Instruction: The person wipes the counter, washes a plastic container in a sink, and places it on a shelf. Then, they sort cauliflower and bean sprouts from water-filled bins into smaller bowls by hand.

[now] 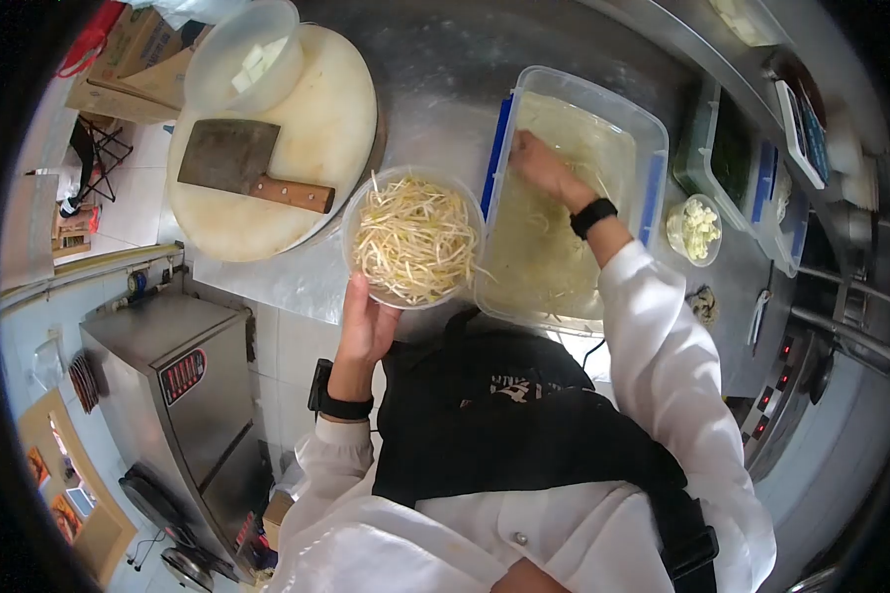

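My left hand (366, 328) grips the near rim of a clear round bowl (349, 247) heaped with pale bean sprouts (415, 239). To its right stands a clear rectangular plastic tub (653, 148) with blue side clips. Cloudy water (534, 267) fills much of it, with a few loose sprouts floating. Over the tub's left side, my right hand (546, 168) reaches down with its fingers curled. Whatever lies between those fingers is hidden.
A cleaver (232, 158) lies on the round cutting board (227, 227), beside a tub of white cubes (257, 64). On the right are a small cup of chopped pale pieces (697, 230) and a lidded green container (727, 138). A steel cabinet (178, 346) stands lower left.
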A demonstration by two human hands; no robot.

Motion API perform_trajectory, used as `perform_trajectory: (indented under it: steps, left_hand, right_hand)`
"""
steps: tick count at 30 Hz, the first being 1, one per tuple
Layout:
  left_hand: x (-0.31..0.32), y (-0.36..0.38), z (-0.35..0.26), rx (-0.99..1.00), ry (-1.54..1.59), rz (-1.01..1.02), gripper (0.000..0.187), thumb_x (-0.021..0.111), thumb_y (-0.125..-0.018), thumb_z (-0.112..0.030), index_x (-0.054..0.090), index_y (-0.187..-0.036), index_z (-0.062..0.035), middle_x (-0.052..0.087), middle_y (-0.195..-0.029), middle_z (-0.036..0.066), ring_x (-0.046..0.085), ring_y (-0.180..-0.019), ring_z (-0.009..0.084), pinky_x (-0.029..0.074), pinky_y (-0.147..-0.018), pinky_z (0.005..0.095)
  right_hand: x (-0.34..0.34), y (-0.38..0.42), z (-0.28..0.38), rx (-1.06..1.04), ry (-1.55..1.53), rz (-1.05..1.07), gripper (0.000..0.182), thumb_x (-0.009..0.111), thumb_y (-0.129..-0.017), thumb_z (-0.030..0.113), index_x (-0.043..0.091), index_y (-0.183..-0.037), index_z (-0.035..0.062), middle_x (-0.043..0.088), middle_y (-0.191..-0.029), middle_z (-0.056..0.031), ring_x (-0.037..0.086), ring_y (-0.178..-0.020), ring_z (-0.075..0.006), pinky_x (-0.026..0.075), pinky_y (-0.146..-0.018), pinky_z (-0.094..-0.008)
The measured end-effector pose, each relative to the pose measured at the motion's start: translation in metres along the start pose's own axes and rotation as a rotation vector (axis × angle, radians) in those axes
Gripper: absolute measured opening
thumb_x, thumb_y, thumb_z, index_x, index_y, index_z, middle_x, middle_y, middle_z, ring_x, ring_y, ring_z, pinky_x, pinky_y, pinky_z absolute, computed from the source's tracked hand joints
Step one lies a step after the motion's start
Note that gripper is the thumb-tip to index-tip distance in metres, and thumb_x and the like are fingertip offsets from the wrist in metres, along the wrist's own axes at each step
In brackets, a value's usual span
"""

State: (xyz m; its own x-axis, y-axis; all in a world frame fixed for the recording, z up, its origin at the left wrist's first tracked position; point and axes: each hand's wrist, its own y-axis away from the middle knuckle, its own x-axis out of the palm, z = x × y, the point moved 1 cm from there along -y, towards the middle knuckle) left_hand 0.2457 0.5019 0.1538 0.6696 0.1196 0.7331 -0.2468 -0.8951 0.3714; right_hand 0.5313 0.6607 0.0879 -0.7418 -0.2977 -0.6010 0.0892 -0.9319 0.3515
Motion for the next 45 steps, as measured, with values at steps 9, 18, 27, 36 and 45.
perform_trajectory:
  steps: [9,18,27,36,45]
  left_hand:
    - [0.004,-0.008,0.001,0.010,-0.017,0.032,0.062,0.043,-0.090,-0.042,0.024,-0.134,-0.0023,0.036,-0.134,0.013,0.039,-0.122,0.0264,0.036,-0.099,0.0448]
    - [0.022,-0.012,0.008,-0.021,-0.015,0.148,0.058,0.045,-0.091,-0.033,0.020,-0.136,-0.0066,0.038,-0.132,0.011,0.042,-0.119,0.0248,0.039,-0.095,0.0431]
    - [0.038,-0.006,0.019,-0.042,0.001,0.145,0.059,0.050,-0.090,-0.019,0.016,-0.137,-0.0122,0.035,-0.133,0.010,0.041,-0.119,0.0238,0.039,-0.095,0.0434]
    - [0.062,-0.006,0.029,-0.123,-0.075,0.128,0.061,0.053,-0.088,-0.022,0.016,-0.136,-0.0118,0.037,-0.132,0.009,0.043,-0.117,0.0225,0.042,-0.093,0.0430]
    - [0.032,-0.012,0.029,-0.148,-0.017,0.164,0.054,0.047,-0.090,-0.028,0.021,-0.135,-0.0104,0.039,-0.131,0.010,0.043,-0.117,0.0240,0.041,-0.093,0.0451]
  right_hand:
    - [0.035,0.117,0.007,-0.222,-0.054,0.274,0.031,0.054,-0.084,0.020,0.053,-0.106,-0.0008,0.058,-0.101,-0.0184,0.056,-0.092,-0.0328,0.044,-0.083,-0.0366]
    - [0.036,0.162,0.016,-0.145,-0.137,0.559,0.016,0.059,-0.079,0.013,0.061,-0.089,-0.0002,0.062,-0.085,-0.0124,0.058,-0.079,-0.0192,0.045,-0.073,-0.0289]
    - [-0.076,0.202,0.082,-0.029,-0.219,0.238,0.013,0.061,-0.078,0.005,0.060,-0.090,0.0003,0.060,-0.084,-0.0054,0.056,-0.078,-0.0131,0.045,-0.072,-0.0247]
    - [-0.033,0.214,0.154,-0.539,0.188,-0.140,0.026,0.061,-0.077,0.004,0.059,-0.103,0.0061,0.053,-0.107,-0.0097,0.051,-0.104,-0.0213,0.041,-0.088,-0.0312]
    - [-0.097,0.115,0.067,-0.372,0.018,-0.162,0.024,0.057,-0.082,0.014,0.057,-0.105,0.0063,0.053,-0.105,-0.0126,0.052,-0.100,-0.0304,0.044,-0.084,-0.0354]
